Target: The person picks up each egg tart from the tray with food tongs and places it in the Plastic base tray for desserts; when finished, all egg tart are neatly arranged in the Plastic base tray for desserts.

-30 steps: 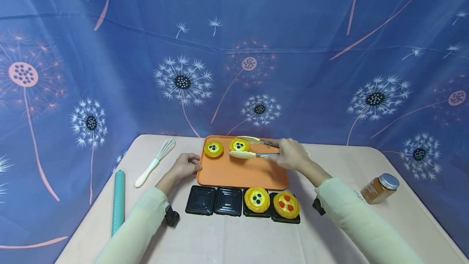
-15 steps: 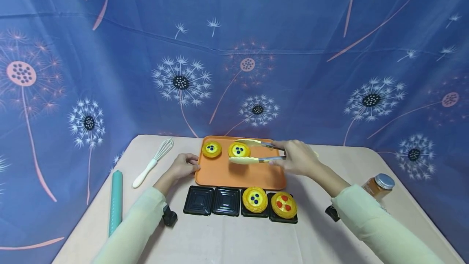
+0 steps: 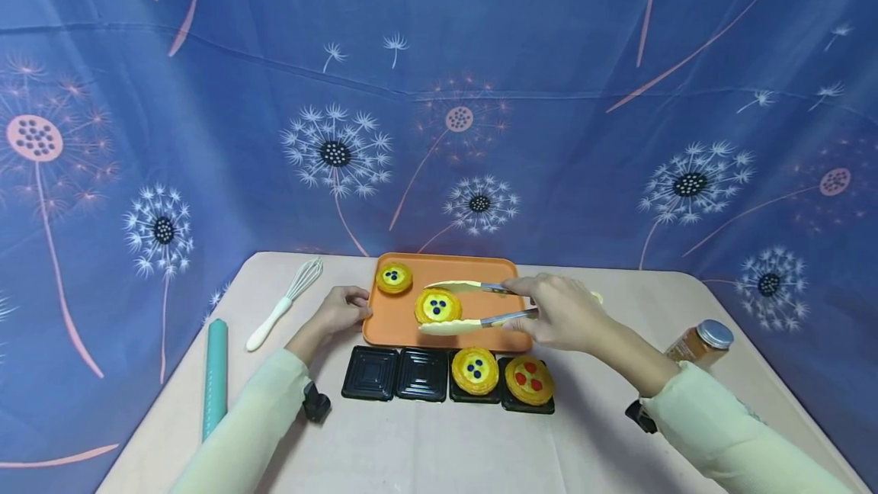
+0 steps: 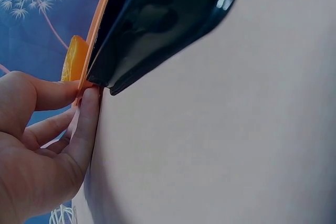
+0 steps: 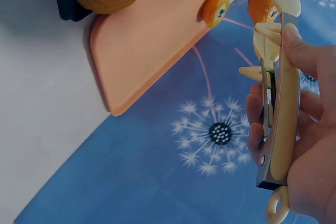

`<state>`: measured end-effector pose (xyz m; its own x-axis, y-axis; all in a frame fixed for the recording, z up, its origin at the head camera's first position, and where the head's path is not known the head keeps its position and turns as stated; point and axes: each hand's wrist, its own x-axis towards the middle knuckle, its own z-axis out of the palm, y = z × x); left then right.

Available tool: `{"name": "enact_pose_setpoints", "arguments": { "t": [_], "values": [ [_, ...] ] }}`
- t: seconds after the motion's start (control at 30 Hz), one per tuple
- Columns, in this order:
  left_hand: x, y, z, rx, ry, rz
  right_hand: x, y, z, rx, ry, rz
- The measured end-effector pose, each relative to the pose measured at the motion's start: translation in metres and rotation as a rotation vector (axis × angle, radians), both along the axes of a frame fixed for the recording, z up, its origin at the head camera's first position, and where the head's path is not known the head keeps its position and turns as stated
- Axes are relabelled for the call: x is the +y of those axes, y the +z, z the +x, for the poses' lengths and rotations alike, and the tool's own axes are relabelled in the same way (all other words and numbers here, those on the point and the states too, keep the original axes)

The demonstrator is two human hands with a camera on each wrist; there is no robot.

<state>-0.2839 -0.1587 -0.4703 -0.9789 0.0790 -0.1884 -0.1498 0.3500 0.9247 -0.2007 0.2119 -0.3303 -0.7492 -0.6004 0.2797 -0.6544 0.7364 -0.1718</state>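
My left hand pinches the left edge of the orange tray, thumb above and fingers below in the left wrist view. My right hand grips cream-tipped metal tongs. Between the tong tips sits a yellow egg tart with blue berries, and the right wrist view shows this tart raised off the tray. A second blue-berry tart lies at the tray's back left corner. In front of the tray, a blue-berry tart and a red-topped tart sit in black square plastic trays.
Two bare black square trays, the left one and its neighbour, complete the front row. A white whisk and a teal rolling-pin-like rod lie left. A silver-lidded jar lies tilted behind the right forearm.
The tongs have closed in on the blue-berry tart, lifted it from the back of the tray and brought it nearer the front. The left hand stays on the tray edge.
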Motion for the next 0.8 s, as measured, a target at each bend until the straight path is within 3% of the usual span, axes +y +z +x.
{"name": "enact_pose_setpoints", "arguments": {
  "t": [0.43,0.8],
  "values": [
    [-0.004,-0.003,-0.002,0.002,-0.027,0.051,-0.017,-0.006,0.022,-0.010,0.063,0.051],
    [-0.004,-0.004,-0.004,0.008,-0.019,0.039,-0.022,-0.025,0.022,-0.047,0.073,0.096]
  ]
}}
